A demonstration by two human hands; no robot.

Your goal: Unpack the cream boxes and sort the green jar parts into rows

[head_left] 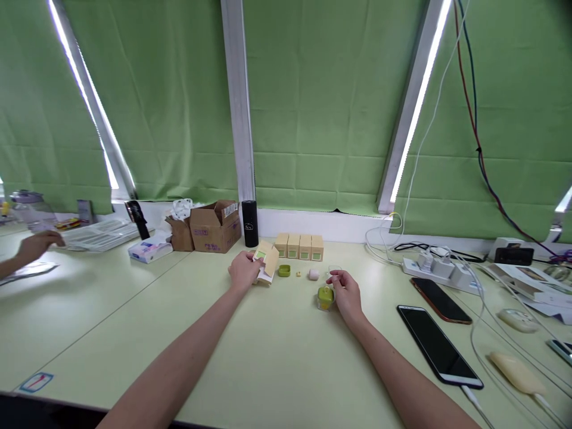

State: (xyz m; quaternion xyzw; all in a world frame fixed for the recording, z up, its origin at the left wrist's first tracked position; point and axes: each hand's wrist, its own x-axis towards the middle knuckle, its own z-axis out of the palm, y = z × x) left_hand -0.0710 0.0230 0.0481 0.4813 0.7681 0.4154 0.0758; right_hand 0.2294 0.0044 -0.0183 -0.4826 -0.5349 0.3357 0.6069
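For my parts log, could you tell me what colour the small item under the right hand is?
Yellow-green item, head view.

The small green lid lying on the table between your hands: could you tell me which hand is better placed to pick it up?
Probably the left. The left hand holds the small tan box right beside the green lid, while the right hand is farther away, on the green case.

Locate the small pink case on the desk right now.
In the head view, the small pink case lies on the desk near centre, in front of the row of tan boxes, just left of the right hand and right of the green lid.
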